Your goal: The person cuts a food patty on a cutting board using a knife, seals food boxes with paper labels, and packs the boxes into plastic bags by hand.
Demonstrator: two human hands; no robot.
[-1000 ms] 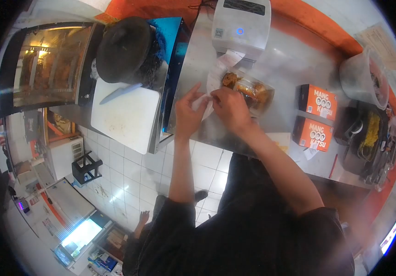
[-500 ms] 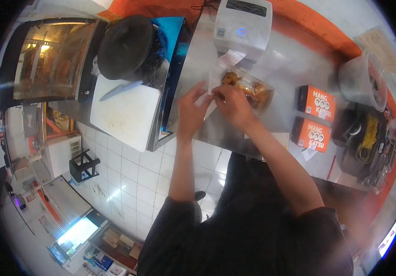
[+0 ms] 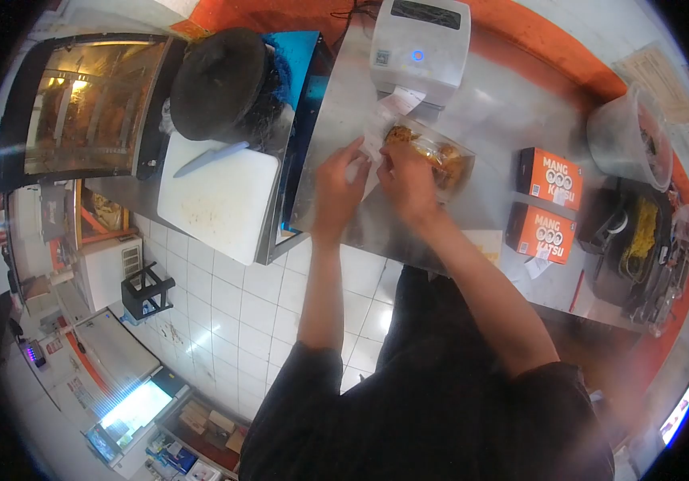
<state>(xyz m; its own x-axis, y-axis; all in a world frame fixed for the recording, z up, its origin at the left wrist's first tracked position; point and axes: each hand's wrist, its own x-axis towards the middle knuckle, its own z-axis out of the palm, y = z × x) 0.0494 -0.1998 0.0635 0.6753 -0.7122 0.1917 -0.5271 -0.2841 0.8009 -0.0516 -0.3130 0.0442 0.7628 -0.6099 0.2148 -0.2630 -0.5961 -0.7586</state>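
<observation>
Stainless-steel counter (image 3: 489, 104), one, with a far edge, a near edge and a left edge. Glass-fronted display cabinet with black frame (image 3: 88, 112), one, lit inside, left of the counter. White rectangular cutting board (image 3: 220, 200), one, between cabinet and counter. Dark round lid-like disc (image 3: 218, 84), one, beyond the board. White boxy printer with blue-lit button (image 3: 421, 48), one, at the counter's far left corner. Translucent round plastic tub (image 3: 631, 136), one, toward the far right corner. Orange-and-black printed cartons (image 3: 549, 178), two, one nearer the near edge than the other, right of centre. Clear container of browned food (image 3: 441, 160), one, near the left edge, just beside the right hand. Grey-bladed knife (image 3: 204, 159), one, flat on the board's far part.

Bare hands, two, over the counter's left part. Left hand (image 3: 340, 188): thumb and forefinger bent, gap between them, at the strip's left side; whether it grips cannot be told. Right hand (image 3: 406, 180): fingers bunched at the strip's right side; grip on it cannot be told. White narrow paper strip (image 3: 372, 143), one, running from the printer's near side to between the two hands' fingertips.
</observation>
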